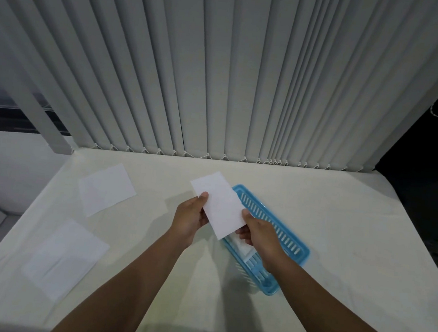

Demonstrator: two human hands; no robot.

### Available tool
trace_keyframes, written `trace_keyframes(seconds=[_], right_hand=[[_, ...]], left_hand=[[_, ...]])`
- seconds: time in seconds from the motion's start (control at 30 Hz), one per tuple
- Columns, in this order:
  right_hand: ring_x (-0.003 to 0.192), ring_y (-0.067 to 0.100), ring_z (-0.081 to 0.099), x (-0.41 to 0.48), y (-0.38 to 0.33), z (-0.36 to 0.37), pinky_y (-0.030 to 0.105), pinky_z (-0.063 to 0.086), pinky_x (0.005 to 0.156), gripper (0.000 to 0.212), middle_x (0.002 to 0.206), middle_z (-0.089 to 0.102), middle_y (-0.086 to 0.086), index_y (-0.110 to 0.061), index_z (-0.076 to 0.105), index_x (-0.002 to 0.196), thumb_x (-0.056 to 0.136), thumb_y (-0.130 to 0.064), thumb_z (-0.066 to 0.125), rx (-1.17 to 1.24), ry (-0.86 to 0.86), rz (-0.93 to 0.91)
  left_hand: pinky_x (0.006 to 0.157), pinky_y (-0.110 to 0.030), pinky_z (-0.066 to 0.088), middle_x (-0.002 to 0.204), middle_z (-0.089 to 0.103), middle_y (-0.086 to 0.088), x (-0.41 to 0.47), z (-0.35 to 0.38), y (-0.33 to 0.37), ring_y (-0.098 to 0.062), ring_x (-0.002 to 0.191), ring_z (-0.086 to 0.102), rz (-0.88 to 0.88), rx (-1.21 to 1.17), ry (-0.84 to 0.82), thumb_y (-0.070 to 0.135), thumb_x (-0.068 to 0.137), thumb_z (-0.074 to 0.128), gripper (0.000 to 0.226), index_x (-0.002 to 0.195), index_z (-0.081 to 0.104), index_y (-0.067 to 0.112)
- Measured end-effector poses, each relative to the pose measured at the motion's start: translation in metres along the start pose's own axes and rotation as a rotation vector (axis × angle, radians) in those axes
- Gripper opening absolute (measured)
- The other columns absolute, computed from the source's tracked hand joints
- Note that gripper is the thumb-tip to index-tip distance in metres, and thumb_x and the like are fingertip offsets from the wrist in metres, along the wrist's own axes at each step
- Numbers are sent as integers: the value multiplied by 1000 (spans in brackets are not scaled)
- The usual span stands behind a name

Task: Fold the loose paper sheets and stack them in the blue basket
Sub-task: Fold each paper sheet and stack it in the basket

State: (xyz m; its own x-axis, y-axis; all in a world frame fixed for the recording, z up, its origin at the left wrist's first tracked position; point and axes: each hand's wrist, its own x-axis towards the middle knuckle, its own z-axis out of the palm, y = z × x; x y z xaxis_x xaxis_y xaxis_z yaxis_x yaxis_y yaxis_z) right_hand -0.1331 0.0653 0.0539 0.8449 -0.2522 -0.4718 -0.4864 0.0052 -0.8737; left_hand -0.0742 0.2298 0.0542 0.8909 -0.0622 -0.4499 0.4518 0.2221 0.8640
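Folded sheet in both hands, over the basket's near-left edge, not yet set down.

Left hand (pixel 191 218) pinches the folded sheet (pixel 219 206) on its left edge, thumb on top. Right hand (pixel 257 235) grips the lower right corner, fingers curled under. The sheet hangs in the air, partly over the left rim of the blue basket (pixel 306 254), roughly parallel to it. White paper in the basket (pixel 242 247) already, mostly hidden.

Risks: if released from here, it may land on the rim and tip onto the table (pixel 307 294). The fold may spring open once the pinch lets go. The right hand's curled fingers could drag the stack on exit.

Two loose sheets (pixel 105 191) (pixel 66 258) lie flat, well left.
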Motion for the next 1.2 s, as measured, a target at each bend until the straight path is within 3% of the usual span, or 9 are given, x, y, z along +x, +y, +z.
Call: trace_keyframes(seconds=[0.13,0.3,0.5,0.67,0.83,1.03,1.2], right_hand=[[74,18,63,-1,1,7,30,52,71,44,83,72,5,-11,69,88,91,-52,53,70,-60,81],[63,12,57,-3,14,14,23,47,63,17,76,65,5,-11,62,76,87,-22,68,282,-225,158],[61,11,56,4,14,2,24,48,62,10,77,66,9,-8,69,78,84,-16,71,238,-125,112],[66,12,58,7,7,-1,26,48,66,7,74,66,-1,-15,67,83,87,-20,68,335,-103,133],[59,12,49,13,4,-3,24,44,61,8,71,59,-1,-11,68,93,89,-16,65,283,98,102],[59,11,51,14,13,-10,22,45,57,11,69,60,0,-9,66,82,87,-19,68,266,221,104],[64,18,53,17,25,-13,33,45,65,20,69,62,6,-7,65,72,83,-24,71,218,312,110]], left_hand=[[77,-32,56,103,71,-10,3,2,-3,-23,92,68,9,-43,70,26,95,54,22,104,65,8],[85,-32,54,116,69,-10,3,6,-5,-23,106,66,-29,-102,-7,30,100,44,34,122,58,8],[84,-32,53,113,68,-9,7,3,4,-20,98,67,-27,-218,-53,23,98,48,29,122,56,8],[83,-31,55,108,70,-7,9,8,6,-19,96,68,-30,-214,-81,20,98,49,19,111,60,12],[82,-31,55,103,71,-7,15,11,1,-20,93,69,-51,-145,-31,20,96,53,19,110,61,10],[80,-29,56,100,70,-10,31,9,-1,-23,89,68,-51,23,48,20,95,55,12,97,63,11],[79,-27,55,98,70,-10,44,10,-10,-20,87,67,-59,96,46,17,93,57,10,90,66,16]])
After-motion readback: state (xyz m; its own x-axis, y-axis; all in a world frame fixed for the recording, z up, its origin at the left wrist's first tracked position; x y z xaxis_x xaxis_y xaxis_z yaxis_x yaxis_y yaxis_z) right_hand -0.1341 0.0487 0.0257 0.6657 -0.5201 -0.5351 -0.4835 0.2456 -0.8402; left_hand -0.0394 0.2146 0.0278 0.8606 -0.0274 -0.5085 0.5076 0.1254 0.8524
